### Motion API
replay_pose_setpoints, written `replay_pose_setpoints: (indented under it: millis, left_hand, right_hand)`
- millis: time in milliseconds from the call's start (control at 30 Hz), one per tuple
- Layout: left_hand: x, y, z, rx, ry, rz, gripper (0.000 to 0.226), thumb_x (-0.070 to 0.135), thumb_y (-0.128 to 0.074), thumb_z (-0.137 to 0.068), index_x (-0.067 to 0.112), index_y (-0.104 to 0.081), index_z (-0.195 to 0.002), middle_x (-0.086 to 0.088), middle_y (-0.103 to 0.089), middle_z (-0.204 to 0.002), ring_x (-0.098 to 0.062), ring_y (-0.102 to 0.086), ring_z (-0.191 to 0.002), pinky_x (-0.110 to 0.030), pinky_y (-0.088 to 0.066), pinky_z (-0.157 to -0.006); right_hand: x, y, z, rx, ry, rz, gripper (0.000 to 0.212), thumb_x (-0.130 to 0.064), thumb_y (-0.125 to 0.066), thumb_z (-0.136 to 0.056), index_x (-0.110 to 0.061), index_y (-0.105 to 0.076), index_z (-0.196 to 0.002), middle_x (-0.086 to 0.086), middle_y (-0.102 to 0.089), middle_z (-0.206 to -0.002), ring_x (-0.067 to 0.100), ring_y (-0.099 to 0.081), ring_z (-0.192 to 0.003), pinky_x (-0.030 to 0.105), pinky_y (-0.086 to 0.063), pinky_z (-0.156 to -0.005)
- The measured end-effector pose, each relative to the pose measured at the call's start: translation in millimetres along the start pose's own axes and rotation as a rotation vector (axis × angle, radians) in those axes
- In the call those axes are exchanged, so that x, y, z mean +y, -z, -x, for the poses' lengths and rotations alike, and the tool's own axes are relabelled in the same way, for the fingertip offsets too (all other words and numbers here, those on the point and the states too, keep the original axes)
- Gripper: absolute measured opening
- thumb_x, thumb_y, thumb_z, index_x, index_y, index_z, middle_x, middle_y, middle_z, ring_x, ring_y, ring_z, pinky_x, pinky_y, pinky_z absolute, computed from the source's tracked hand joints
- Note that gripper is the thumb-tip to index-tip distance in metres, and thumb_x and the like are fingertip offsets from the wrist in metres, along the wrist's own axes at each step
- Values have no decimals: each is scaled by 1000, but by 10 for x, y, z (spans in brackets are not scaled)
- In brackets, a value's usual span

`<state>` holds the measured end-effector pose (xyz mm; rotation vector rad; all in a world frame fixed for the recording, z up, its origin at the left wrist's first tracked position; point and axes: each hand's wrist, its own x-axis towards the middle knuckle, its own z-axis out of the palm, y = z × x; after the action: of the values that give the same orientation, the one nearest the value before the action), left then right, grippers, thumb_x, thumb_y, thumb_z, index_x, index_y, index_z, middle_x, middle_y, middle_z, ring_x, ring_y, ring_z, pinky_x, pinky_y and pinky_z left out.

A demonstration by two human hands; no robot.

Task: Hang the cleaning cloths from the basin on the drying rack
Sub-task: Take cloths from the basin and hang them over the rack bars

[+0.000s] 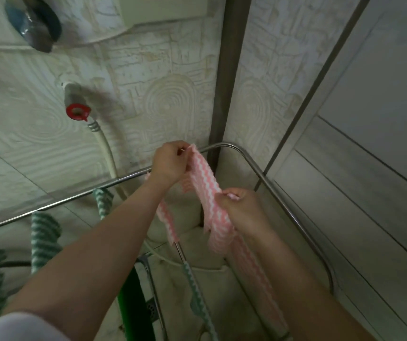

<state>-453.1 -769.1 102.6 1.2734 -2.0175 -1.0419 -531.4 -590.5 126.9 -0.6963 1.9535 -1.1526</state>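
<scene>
Cramped washroom corner, dim light.
Embossed cream wall (168, 99) carried a tap (78, 110) with a red handle and a white hose (107, 153) running down from it. A brown post (232, 70) stood in the corner; pale grey panels (357, 180) covered the right side. A blue object (33, 19) hung top left, blurred.

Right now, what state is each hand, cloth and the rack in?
Left hand: pinching the pink cloth's top corner.
Right hand: pinching the pink cloth's other edge.
Pink cloth: stretched between both hands, over the rack.
Green cloths: hanging on the rack.
Drying rack: standing by the wall.
</scene>
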Motion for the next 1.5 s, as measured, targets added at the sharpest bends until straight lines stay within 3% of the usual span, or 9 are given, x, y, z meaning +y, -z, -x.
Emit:
replay_pose_setpoints:
  millis: [133,367,533,767,900,1000,1267,1400,1500]
  left_hand:
    - [100,-105,-116,-60,-95,-209,24,33,-57,-91,15,-73,-93,-6,-73,-87,-22,-67,-84,-23,-43,-71]
    - [254,-373,-344,-150,-45,-389,32,38,-56,-90,11,-73,-91,-7,-71,-88,-23,-65,-85,-27,-47,-72]
    - [232,-350,-392,-163,31,-217,24,15,-62,-85,13,-67,-109,-5,-67,-100,-19,-62,-99,-17,-38,-76]
    - [-68,-157,-122,-29,32,-255,18,20,-69,-80,18,-71,-98,-2,-71,-93,-18,-65,-89,-23,-45,-78]
    - [-212,-278,21,-102,98,-115,34,21,-75,-78,19,-66,-111,0,-67,-88,-14,-63,-85,-25,-48,-81]
    - [-209,-327,22,-25,157,-1,21,15,-76,-77,20,-68,-96,4,-64,-75,-13,-63,-74,-22,-47,-71]
    - [-214,-325,79,75,143,-53,31,19,-71,-81,18,-65,-111,2,-61,-78,-14,-60,-75,-21,-42,-71]
    - [-232,-367,113,2,-5,-220,51,35,-74,-77,18,-60,-124,-8,-59,-115,-23,-58,-103,-28,-45,-88]
    - [-229,-422,155,-77,-142,-366,60,45,-74,-74,12,-60,-123,-10,-48,-136,-29,-45,-125,-38,-38,-105]
  right_hand:
    - [48,201,-216,50,-176,-144,8,-23,-60,-89,-25,-67,-89,-9,-63,-83,13,-60,-77,23,-44,-61]
    - [329,435,-470,1,-501,-435,22,-19,-61,-88,-4,-69,-101,14,-69,-95,25,-63,-80,33,-51,-68]
    - [395,463,-578,-33,-582,-498,16,-13,-56,-91,-1,-66,-87,8,-66,-62,15,-61,-46,22,-48,-40]
    - [321,400,-545,-8,-177,209,15,-27,-65,-85,-17,-66,-96,-1,-61,-93,14,-58,-83,26,-48,-70]
    - [182,276,-473,-305,-80,546,25,-38,-73,-77,-15,-70,-68,-3,-64,-67,11,-60,-61,26,-46,-55]
    - [208,127,-443,-194,23,727,42,-32,-70,-81,-23,-45,-49,-4,-46,-51,12,-48,-48,23,-35,-47]
    - [203,151,-339,84,91,746,43,-22,-52,-91,-23,-39,-49,-3,-42,-53,18,-49,-55,24,-30,-48]
    - [209,159,-336,20,100,723,18,-33,-58,-87,-21,-63,-75,-2,-63,-74,17,-60,-69,24,-40,-55]
    - [194,115,-336,-49,80,741,30,-37,-60,-87,-20,-57,-63,-2,-59,-63,15,-59,-59,24,-41,-51]
